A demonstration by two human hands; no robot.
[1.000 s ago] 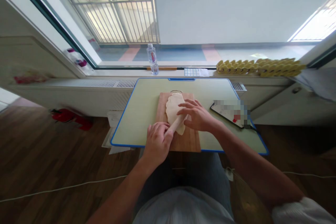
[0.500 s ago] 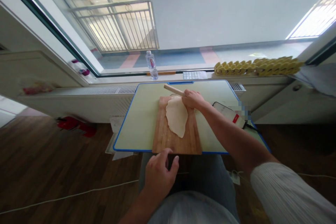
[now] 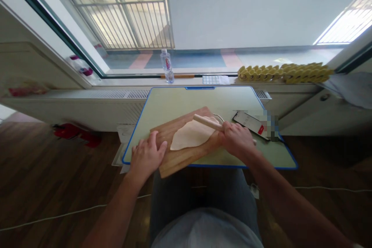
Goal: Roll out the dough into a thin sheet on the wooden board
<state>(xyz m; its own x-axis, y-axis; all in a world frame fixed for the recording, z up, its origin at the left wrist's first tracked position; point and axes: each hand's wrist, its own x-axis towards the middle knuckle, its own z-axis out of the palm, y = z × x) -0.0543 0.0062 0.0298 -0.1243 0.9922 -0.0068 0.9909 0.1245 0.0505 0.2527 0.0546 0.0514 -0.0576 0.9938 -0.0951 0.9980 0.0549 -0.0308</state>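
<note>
Rolling pin [image 3: 205, 121], one: frame centre, closed in the person's right hand [image 3: 237, 138]. Dough sheet [image 3: 188, 135], pale: flat on a tilted wooden board [image 3: 174, 163]. Left hand [image 3: 147, 155]: at the board's left end, thumb apart from fingers; grip cannot be told. Phone [image 3: 250, 123]: right of centre, on the table [image 3: 171, 100].

The board [image 3: 177, 161] is smooth brown wood with visible grain, its loop [image 3: 219, 117] thin and metal-looking. The rolling pin [image 3: 207, 121] looks like pale, matt wood. The dough [image 3: 190, 135] is smooth and matt. The worktop [image 3: 171, 102] looks smooth, its blue rim plastic-like. The bottle [image 3: 167, 68] is clear, glossy plastic; the trousers [image 3: 173, 205], matt cloth.
</note>
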